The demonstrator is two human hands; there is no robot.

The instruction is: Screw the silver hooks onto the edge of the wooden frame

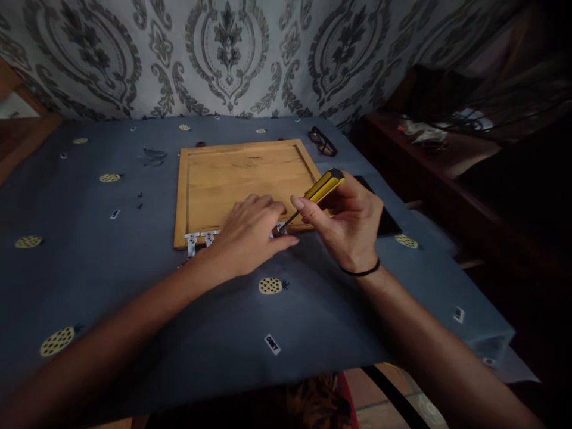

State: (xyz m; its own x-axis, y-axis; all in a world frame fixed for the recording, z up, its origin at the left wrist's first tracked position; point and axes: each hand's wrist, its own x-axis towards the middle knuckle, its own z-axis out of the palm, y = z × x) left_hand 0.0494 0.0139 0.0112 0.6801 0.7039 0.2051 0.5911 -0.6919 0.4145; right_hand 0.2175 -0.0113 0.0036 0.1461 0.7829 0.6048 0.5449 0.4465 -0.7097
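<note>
A wooden cabinet door (250,173) with a raised frame lies flat on the table. My right hand (351,223) is closed around a yellow and black screwdriver (324,187). The shaft slants down to the left, its tip at a metal hinge (280,227) on the door's near edge. My left hand (250,232) rests over that edge, with thumb and fingers closed around the same hinge, partly hiding it. Left of this hand, two silver hinges (192,241) sit along the near edge of the door.
A blue cloth with pineapple prints covers the table (214,339). Eyeglasses (322,142) lie beyond the door's right corner, and a dark flat object (388,220) is partly behind my right hand. Small dark pieces (140,199) lie to the left. A patterned curtain (227,53) hangs behind.
</note>
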